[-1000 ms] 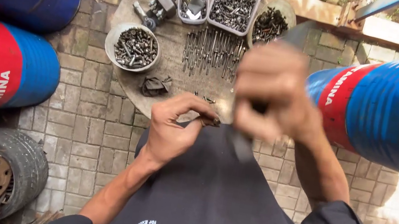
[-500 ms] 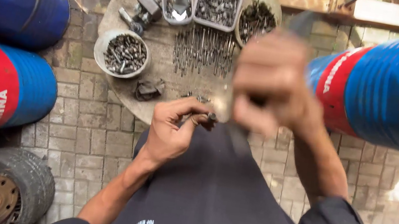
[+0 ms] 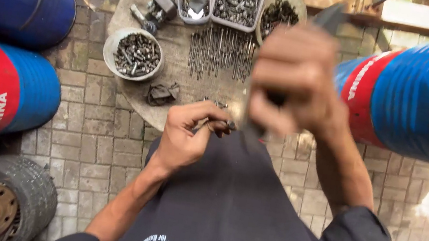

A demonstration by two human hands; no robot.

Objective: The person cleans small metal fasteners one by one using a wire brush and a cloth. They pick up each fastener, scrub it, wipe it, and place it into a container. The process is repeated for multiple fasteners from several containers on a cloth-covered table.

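- The left hand (image 3: 183, 138) hovers at the near edge of the round table (image 3: 174, 81), thumb and forefinger pinched on a small dark bolt (image 3: 220, 126) whose tip pokes out toward the other hand
- The right hand (image 3: 295, 82) is raised above the table's near right edge, blurred, its fingers curled into a fist around a dark tool handle (image 3: 276, 98); a grey blade-like end (image 3: 331, 16) sticks up past the knuckles, and what kind of tool it is cannot be told
- The bolt sits just off the table's near rim, over the person's dark trouser leg (image 3: 228, 211), close below the right fist
- On the table's middle lies a row of long bolts (image 3: 220, 54), side by side
- At the table's far side stand a rectangular tub of fasteners (image 3: 238, 0), a smaller tub (image 3: 194, 4) to its left and a round bowl of dark parts (image 3: 280, 13) to its right
- On the table's left edge sits a white bowl of bolts (image 3: 136, 54); a crumpled dark rag (image 3: 162, 93) lies nearer, toward the person
- Left of the table lie two blue and red drums (image 3: 3, 83), with an old tyre (image 3: 14, 191) nearer the person; right of the table lies another drum (image 3: 406, 101)
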